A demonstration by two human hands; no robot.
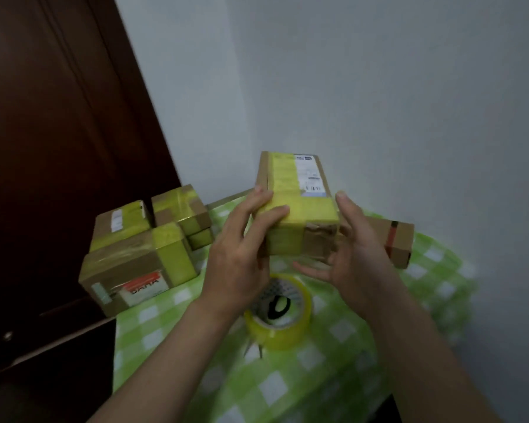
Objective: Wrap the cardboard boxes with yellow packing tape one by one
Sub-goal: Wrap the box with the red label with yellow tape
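Observation:
I hold a cardboard box (300, 190) with a shipping label and yellow tape strips along and across its top, lifted above the table. My left hand (239, 254) grips its near left corner, fingers lying on the taped top. My right hand (358, 248) is at the box's right side with spread, straight fingers, thumb by the top edge; whether it touches is unclear. A roll of yellow packing tape (287, 334) lies flat on the table below the box.
Black-handled scissors (277, 306) lie under the roll. Several taped boxes (135, 264) are stacked at the table's left edge. A box with red and black tape (400, 242) lies behind my right hand. Green checked tablecloth (348, 377), dark door (43, 148) left, wall close behind.

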